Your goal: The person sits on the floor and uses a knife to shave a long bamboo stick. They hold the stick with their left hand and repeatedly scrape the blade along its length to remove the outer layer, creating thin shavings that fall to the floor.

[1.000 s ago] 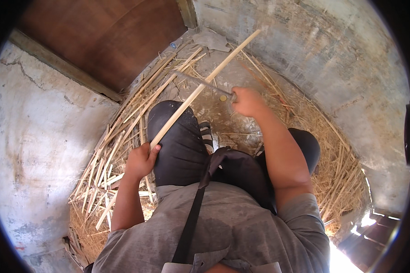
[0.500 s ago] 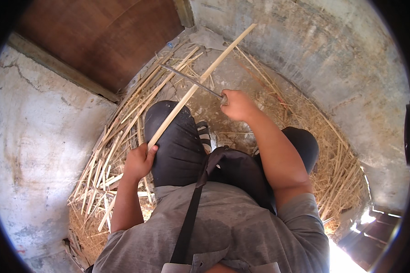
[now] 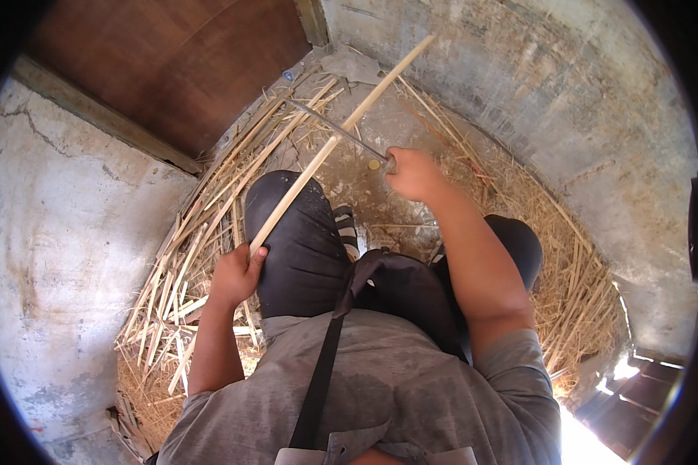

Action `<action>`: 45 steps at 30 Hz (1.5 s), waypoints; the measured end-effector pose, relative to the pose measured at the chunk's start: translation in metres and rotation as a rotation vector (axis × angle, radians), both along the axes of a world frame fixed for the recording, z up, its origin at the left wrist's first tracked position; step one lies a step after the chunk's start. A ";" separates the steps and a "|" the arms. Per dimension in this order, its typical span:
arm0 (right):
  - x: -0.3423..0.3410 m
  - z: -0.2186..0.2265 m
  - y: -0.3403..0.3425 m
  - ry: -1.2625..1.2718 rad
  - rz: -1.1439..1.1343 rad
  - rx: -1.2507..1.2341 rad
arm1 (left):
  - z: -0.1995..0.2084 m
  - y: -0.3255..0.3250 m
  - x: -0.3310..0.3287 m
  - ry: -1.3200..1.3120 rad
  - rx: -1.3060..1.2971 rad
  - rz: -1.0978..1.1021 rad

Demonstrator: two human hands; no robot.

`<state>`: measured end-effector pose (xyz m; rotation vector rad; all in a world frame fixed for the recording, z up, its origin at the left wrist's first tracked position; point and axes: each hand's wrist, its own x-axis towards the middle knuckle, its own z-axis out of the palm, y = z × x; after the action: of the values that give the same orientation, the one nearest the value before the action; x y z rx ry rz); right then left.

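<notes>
My left hand [image 3: 238,275] is closed round the near end of a long pale bamboo strip [image 3: 297,186]. The strip slants up and to the right across my left knee, its far end raised toward the wall. In my right hand [image 3: 415,175] is the handle of a long, thin-bladed knife [image 3: 364,146], mostly covered by my fingers. Its dark blade points up and to the left and crosses the strip a little past its middle, its edge seemingly against it.
Many split strips [image 3: 202,225] lie in a heap along the left wall [image 3: 77,225]. Shavings and more strips [image 3: 578,302] cover the floor at my right. A stained wall [image 3: 543,85] rises at the far right, and a brown wooden panel [image 3: 178,62] stands at the upper left.
My right hand has moved slightly right and up with the knife, so the blade has slid along across the strip. My left hand and the strip have barely shifted.
</notes>
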<state>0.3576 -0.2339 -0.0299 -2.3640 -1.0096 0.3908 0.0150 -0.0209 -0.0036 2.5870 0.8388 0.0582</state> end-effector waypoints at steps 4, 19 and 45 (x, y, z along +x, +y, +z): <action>0.003 0.001 0.002 0.013 0.016 0.009 | 0.000 -0.002 -0.001 -0.005 0.021 0.011; 0.004 -0.005 -0.002 -0.027 0.049 -0.020 | -0.001 -0.001 0.000 -0.015 0.009 -0.004; 0.035 -0.004 -0.020 -0.052 -0.126 -0.016 | 0.003 0.002 0.001 0.011 0.014 -0.019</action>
<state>0.3924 -0.2537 -0.0337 -2.4480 -0.8780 0.2921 0.0164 -0.0193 -0.0009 2.6109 0.8202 0.0442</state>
